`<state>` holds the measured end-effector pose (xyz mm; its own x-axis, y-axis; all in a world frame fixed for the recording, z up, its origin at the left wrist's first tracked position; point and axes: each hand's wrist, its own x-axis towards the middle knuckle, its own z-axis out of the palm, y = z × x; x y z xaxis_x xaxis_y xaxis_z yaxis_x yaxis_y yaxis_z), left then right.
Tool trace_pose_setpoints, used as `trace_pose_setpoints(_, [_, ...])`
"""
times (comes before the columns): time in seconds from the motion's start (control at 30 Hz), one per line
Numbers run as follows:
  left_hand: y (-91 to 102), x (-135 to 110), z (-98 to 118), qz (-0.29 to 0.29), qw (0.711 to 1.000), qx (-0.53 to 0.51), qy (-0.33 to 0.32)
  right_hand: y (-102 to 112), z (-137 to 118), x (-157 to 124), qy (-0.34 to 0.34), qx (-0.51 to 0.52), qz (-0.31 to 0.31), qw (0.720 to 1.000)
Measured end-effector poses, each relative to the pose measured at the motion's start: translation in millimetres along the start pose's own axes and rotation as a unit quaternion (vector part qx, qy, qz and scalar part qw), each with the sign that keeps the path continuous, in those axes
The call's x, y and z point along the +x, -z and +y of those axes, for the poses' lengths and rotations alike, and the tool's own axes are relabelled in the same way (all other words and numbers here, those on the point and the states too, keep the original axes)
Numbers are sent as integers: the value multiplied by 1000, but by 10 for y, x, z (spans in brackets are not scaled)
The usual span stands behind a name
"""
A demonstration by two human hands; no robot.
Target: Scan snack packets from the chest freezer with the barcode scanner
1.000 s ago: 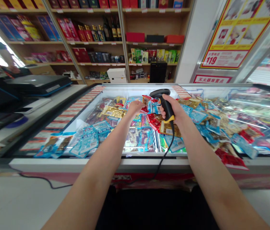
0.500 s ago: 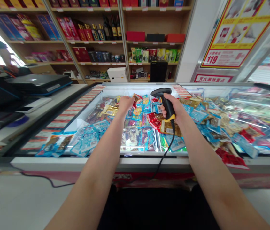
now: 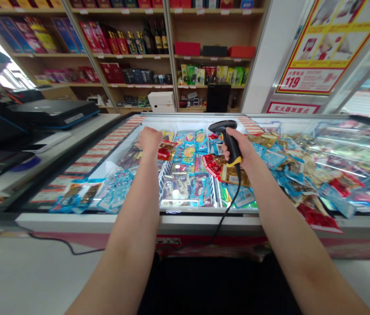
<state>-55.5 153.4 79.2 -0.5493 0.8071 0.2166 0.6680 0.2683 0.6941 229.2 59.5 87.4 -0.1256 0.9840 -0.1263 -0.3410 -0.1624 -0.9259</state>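
My right hand (image 3: 239, 146) is wrapped round the grip of a black and yellow barcode scanner (image 3: 230, 144), its head turned to the left and its cable running down. Farther left, over the glass-walled freezer (image 3: 209, 221), my left hand (image 3: 150, 139) is closed, with a red and gold snack packet (image 3: 167, 151) at its thumb side; its fingers are mostly hidden from me. Just below the scanner lie a red packet (image 3: 211, 165) and a gold packet (image 3: 234, 176) with a barcode. Blue packets (image 3: 119, 188) are piled left of my left forearm.
More packets (image 3: 290, 162) are heaped on the right half of the freezer. Ice cream packs (image 3: 188, 153) fill the wire baskets inside. At left stands a counter (image 3: 82, 127) with a black device (image 3: 56, 111). Shelves (image 3: 132, 57) of boxes and bottles line the back.
My left hand has moved left, and the red and gold packet has moved left with it. My right hand and the scanner have hardly moved.
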Motion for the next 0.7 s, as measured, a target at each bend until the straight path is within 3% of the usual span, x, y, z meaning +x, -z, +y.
trace_pose_setpoints(0.17, [-81,-47,46,-29,998,29,-40,-7,-18,-11,-4,-7,12,1000])
trace_pose_setpoints(0.33, [-213,-179,139,-71,992,-4,-108,25,-48,-4,4,0,13,1000])
trace_pose_setpoints(0.5, [-397,-515,316,-149,967,-16,-205,73,-84,4,18,20,23,999])
trace_pose_setpoints(0.7, [-776,-932,456,-221,933,-36,-282,66,-114,-18,22,23,46,998])
